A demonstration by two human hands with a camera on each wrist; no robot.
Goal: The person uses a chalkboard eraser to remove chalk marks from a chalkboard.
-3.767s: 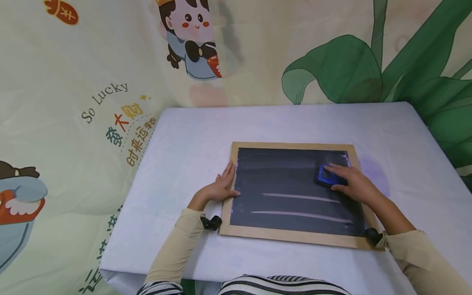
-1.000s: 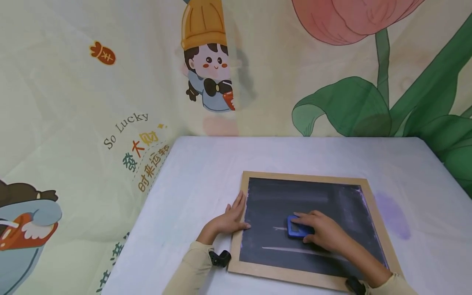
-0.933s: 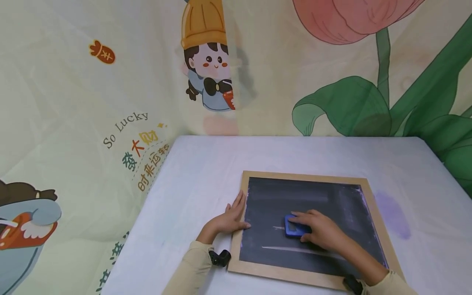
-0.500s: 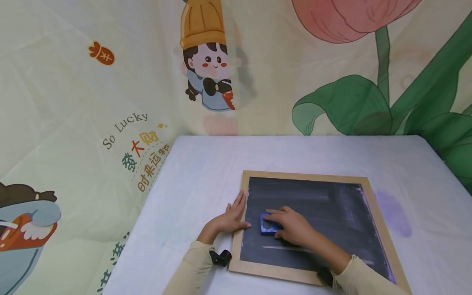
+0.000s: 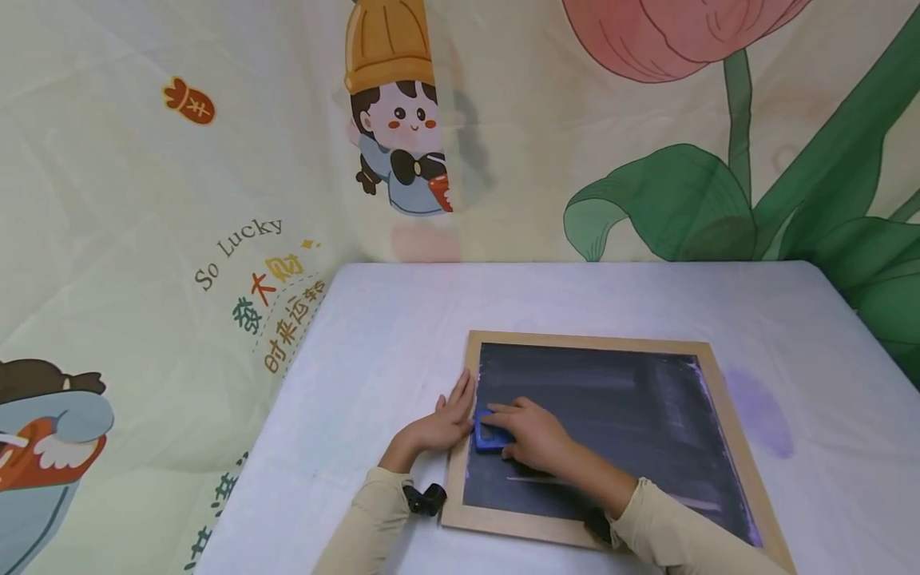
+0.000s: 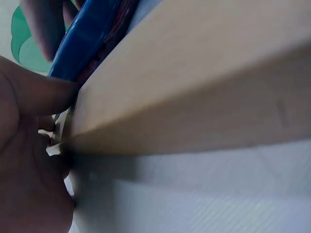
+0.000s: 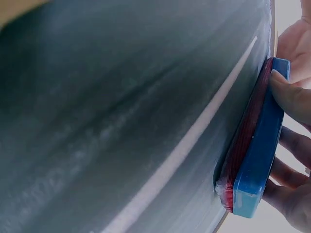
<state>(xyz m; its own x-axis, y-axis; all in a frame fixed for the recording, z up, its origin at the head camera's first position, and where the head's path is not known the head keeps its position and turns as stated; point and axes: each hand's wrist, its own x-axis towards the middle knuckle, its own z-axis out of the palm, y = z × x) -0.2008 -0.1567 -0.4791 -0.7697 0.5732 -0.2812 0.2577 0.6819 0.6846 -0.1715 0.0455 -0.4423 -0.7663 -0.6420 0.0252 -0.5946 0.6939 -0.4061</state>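
A wood-framed chalkboard [image 5: 604,407] lies flat on the white-covered table. Near its left edge, my right hand [image 5: 535,438] grips a blue chalkboard eraser [image 5: 487,438] between thumb and fingers. In the right wrist view, the reddish felt face of the eraser [image 7: 260,145] lies against the board. My left hand [image 5: 437,427] rests along the left frame with its fingers straight, close beside the eraser. The left wrist view has that thumb [image 6: 46,94] touching the wooden frame [image 6: 194,73]. A pale chalk line [image 7: 194,131] runs below the eraser; my right forearm hides part of the board.
The white tablecloth [image 5: 388,319] surrounds the board, with a purple stain [image 5: 758,411] right of it. Behind stands a printed cloth backdrop [image 5: 517,160]. A black wrist camera [image 5: 426,499] sits by the frame's lower left corner.
My right hand has slid the eraser leftward across the board to its left edge. The upper chalk line is wiped away, leaving faint smears. My left hand stays at the left frame.
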